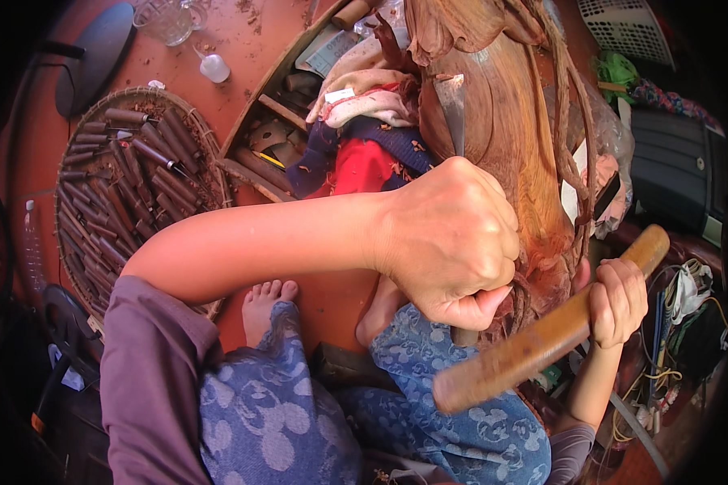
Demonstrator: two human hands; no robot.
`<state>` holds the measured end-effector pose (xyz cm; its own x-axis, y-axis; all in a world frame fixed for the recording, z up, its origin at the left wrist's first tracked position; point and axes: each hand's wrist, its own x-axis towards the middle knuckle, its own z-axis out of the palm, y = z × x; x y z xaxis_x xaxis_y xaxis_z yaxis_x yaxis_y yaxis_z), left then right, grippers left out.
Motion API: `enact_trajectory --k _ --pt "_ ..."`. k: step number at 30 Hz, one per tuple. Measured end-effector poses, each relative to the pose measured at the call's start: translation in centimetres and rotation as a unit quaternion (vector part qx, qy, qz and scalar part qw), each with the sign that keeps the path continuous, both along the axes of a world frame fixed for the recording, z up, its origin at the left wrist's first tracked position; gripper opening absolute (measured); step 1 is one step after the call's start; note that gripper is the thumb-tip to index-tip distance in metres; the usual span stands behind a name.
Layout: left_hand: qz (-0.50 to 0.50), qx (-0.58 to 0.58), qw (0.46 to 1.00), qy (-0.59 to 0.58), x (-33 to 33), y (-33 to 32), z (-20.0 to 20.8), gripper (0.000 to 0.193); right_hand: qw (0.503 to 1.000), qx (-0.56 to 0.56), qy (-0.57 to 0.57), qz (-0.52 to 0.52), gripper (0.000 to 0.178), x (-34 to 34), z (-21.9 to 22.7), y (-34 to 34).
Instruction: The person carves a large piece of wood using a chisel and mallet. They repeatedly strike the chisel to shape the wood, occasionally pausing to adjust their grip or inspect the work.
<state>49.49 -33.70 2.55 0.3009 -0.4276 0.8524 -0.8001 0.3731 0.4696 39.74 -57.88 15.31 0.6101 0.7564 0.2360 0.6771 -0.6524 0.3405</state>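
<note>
Red-brown floor (243, 36) strewn with wood shavings, lit by warm daylight.

My left grip (449, 242) closes on a chisel (453, 113) whose blade rests against the wood carving (510, 137) in front of me. My right grip (619, 299) holds a wooden mallet (542, 339) to the right, beside the carving's lower end. On the floor (243, 40) to my left lies a round basket (194, 121) with carving tools (129, 178) in it. Folded cloths (364, 121) lie between basket and carving.
</note>
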Motion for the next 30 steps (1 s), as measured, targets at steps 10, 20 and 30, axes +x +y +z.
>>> enact_trajectory --k 10,20,30 --pt "0.017 -0.008 1.0 0.004 0.4 0.0 0.0 0.022 1.0 0.012 0.024 -0.012 0.029 0.4 0.4 0.5" --pt "0.076 -0.008 0.997 -0.01 -1.5 0.2 0.6 0.022 0.998 0.053 0.039 0.005 0.031 0.2 -0.3 0.2" --pt "0.002 0.077 0.996 -0.052 -1.9 1.4 -1.9 0.025 0.999 0.005 0.051 -0.005 0.032 -1.1 -0.9 1.8"
